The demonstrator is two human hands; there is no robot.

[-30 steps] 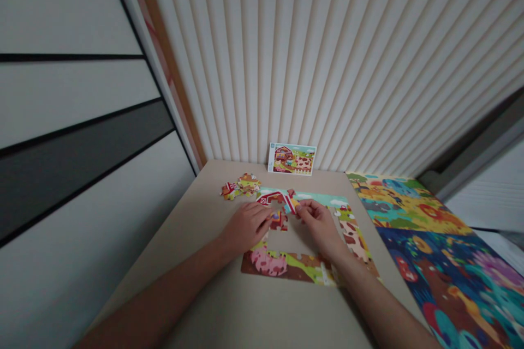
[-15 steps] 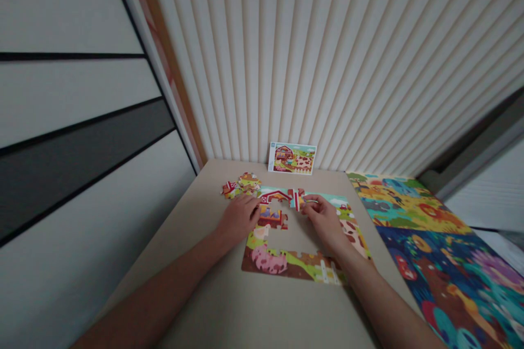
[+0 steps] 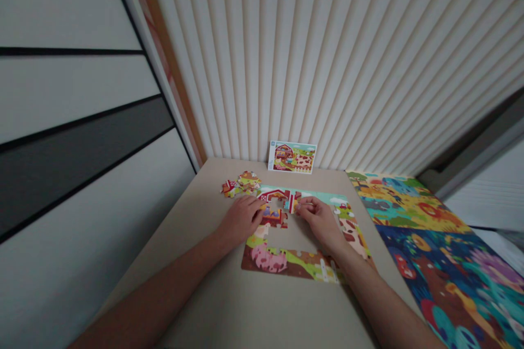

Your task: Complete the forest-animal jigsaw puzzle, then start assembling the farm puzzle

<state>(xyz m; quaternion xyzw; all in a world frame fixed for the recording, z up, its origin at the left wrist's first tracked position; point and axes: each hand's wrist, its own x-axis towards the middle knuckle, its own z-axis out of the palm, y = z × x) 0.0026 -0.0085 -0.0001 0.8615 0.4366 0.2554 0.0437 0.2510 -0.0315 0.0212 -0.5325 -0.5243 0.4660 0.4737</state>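
Note:
A partly assembled farm jigsaw puzzle (image 3: 273,262) lies on the table with a gap in its middle. My right hand (image 3: 321,221) pinches a jigsaw piece (image 3: 291,203) with red and white stripes, holding it over the upper part of the gap, close to the barn roof (image 3: 273,194). My left hand (image 3: 242,218) rests at the puzzle's left edge, fingers stretched out beside the barn section (image 3: 273,215). Just beyond it sits a small pile of loose jigsaw pieces (image 3: 249,179).
A picture card (image 3: 293,157) of the farm scene leans at the back against the pleated blind (image 3: 254,65). At the right lie an animal puzzle (image 3: 409,202) and a dark blue sea puzzle (image 3: 454,283). White panelling (image 3: 73,76) stands on the left.
My right hand has moved slightly left with the striped piece, bringing it nearer the barn. My left hand has shifted a little to the right.

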